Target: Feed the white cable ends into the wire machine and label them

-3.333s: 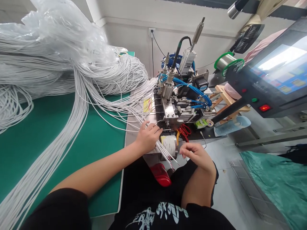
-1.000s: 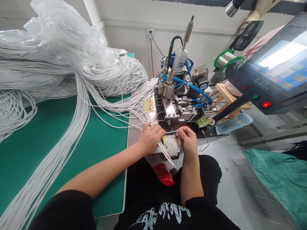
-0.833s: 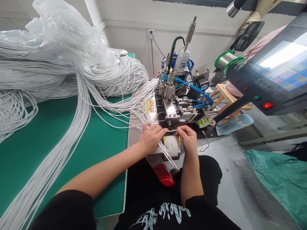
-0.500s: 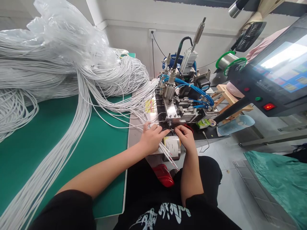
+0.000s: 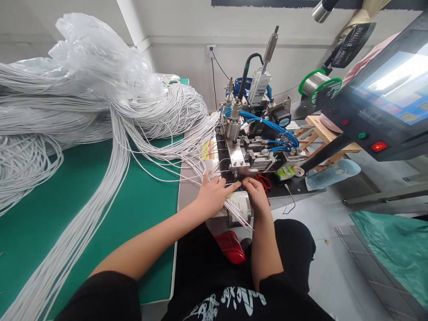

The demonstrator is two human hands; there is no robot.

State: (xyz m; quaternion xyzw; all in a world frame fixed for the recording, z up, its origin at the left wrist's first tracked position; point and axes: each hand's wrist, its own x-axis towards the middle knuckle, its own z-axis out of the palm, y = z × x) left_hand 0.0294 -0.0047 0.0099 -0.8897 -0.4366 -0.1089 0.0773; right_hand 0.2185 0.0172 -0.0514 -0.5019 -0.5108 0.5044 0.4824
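A bunch of white cables (image 5: 238, 213) is held under my left hand (image 5: 214, 192), its cut ends fanning out toward my lap. My left index finger stretches to the right along the front of the wire-processing machine (image 5: 238, 154). There its tip almost meets my right hand (image 5: 254, 191), whose thumb and forefinger are pinched together at the machine's front edge. What sits in that pinch is too small to make out. Below both hands is a metal cylinder with a white label (image 5: 241, 203). More white cables (image 5: 187, 154) run from the left into the machine.
Large coils of white cable (image 5: 167, 107), partly under clear plastic (image 5: 96, 58), cover the back of the green table (image 5: 150, 223). A control screen (image 5: 394, 89) juts in from the right. Beyond the machine stand a solder wire spool (image 5: 316, 87) and a wooden stool (image 5: 321, 122).
The view has shifted slightly. My right hand has moved a little closer to my left fingertip, and the cable ends under my left hand have swung slightly.
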